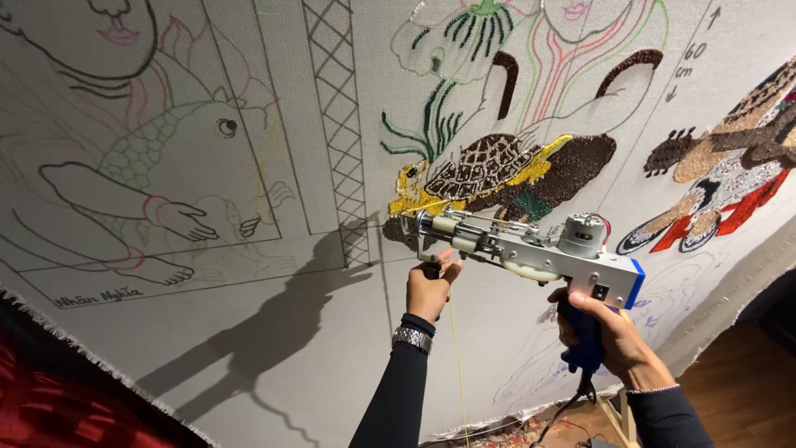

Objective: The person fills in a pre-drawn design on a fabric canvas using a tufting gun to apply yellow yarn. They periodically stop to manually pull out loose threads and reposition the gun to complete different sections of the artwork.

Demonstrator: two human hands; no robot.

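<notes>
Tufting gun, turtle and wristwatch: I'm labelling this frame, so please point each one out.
Tufting gun (543, 253): head view, on its grey metal body.
Turtle (485, 166): head view, on its patterned shell.
Wristwatch (412, 338): head view, on its metal band.

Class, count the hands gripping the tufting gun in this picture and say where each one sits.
2. The left hand grips the front handle under the tufting gun; the right hand grips the blue rear handle.

tufting gun (531, 245) front grip hidden in left hand (431, 286), cord (564, 411) cut off btm
</notes>
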